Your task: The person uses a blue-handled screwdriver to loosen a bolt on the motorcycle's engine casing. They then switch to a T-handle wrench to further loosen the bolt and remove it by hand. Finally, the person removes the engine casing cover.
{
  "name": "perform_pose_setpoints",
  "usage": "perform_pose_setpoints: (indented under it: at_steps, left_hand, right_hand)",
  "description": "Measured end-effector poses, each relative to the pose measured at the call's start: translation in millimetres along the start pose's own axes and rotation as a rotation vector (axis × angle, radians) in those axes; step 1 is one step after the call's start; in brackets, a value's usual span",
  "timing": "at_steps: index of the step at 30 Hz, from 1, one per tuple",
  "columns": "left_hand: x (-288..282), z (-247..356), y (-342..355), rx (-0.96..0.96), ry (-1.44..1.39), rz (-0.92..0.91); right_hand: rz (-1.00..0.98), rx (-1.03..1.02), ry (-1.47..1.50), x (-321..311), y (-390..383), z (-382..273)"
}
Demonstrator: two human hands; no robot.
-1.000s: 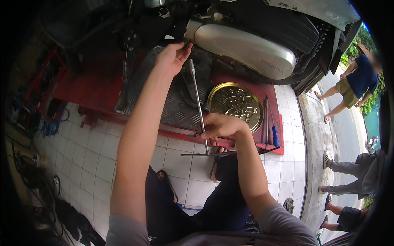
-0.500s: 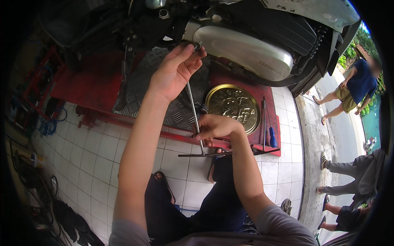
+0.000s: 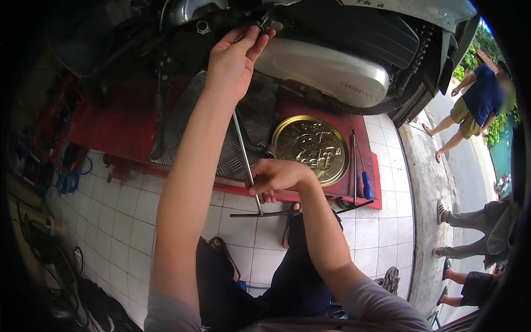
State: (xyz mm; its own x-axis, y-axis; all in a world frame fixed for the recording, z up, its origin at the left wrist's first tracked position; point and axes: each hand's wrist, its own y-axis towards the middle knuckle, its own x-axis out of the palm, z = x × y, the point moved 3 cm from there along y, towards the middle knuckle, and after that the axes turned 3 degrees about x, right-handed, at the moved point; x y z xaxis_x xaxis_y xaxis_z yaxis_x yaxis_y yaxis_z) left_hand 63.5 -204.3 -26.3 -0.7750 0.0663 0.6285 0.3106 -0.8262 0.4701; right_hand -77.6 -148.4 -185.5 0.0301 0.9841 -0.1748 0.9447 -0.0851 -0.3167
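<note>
My left hand (image 3: 232,66) reaches up against the side of a scooter (image 3: 326,66). Its thumb and fingers pinch together just above the silver side cover; what lies between them is too small and dark to name. Lower down, my right hand (image 3: 279,176) grips the steel shaft of a T-handle wrench (image 3: 242,141) close to its crossbar. The shaft slants upward behind my left wrist, and my left forearm hides its upper end. The crossbar hangs below my right fingers, over the white floor.
A red lift platform (image 3: 119,124) with a black tread plate (image 3: 215,152) sits under the scooter. On it lie a round gold tray (image 3: 296,119) of small metal parts, a blue-handled screwdriver (image 3: 367,187) and another T-handle wrench (image 3: 354,166). Several people are at the right.
My left hand has moved up and slightly left along the engine. My right hand and the wrench have shifted left. The view has tilted a little; a person in blue has turned in the street.
</note>
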Motion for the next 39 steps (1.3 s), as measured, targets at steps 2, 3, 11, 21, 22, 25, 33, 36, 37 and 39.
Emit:
perform_pose_setpoints:
  at_steps: [2,3,11,21,22,25,33,36,37,39]
  left_hand:
    - [11,-3,13,0.001,0.008,0.051]
    - [13,-4,19,0.004,0.007,0.082]
    - [16,-14,41,0.107,0.027,0.138]
    - [16,-17,47,0.085,0.003,0.158]
    - [17,-18,47,0.084,0.001,0.159]
    - [21,-19,44,0.054,0.014,0.151]
    - [23,-18,54,0.041,0.124,0.281]
    - [27,-21,56,0.078,0.215,0.322]
    - [28,-22,57,0.096,0.232,0.330]
    - [22,-23,63,0.142,0.278,0.325]
  right_hand:
    - [-0.014,-0.016,0.004,0,2,0]
    - [-0.020,-0.028,0.012,1,4,0]
    - [-0.006,-0.034,0.063,4,7,-5]
    - [-0.009,-0.032,0.062,5,9,-5]
    - [-0.006,-0.028,0.054,5,9,-5]
    - [-0.008,-0.019,0.045,5,9,-5]
    - [-0.016,-0.057,0.057,6,10,0]
    - [-0.006,-0.056,0.065,3,8,2]
    - [-0.002,-0.055,0.067,2,7,2]
    - [0.003,-0.054,0.062,1,7,1]
